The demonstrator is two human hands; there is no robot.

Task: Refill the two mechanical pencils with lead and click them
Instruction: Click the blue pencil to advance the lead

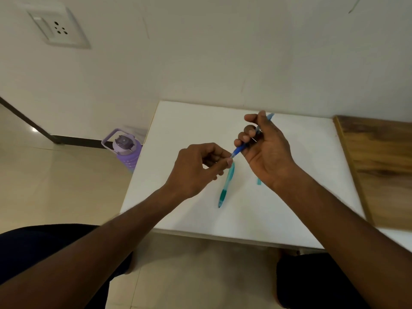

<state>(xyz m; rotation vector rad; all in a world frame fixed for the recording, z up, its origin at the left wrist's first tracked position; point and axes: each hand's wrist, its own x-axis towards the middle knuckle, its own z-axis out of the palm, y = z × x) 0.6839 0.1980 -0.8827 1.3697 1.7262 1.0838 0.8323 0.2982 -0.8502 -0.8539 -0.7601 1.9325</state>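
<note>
Where hands (265, 150) work, teal pencil (226, 186) beneath.

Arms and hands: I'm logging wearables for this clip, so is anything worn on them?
Nothing shows: the left hand and right hand are bare, with no rings, watch or gloves, and both forearms are uncovered, no sleeves in view.

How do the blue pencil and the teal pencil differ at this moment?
The blue pencil is held in the air by the right hand; the teal pencil lies on the white table. Blue has a dark blue grip, teal a green one. Both are translucent.
</note>
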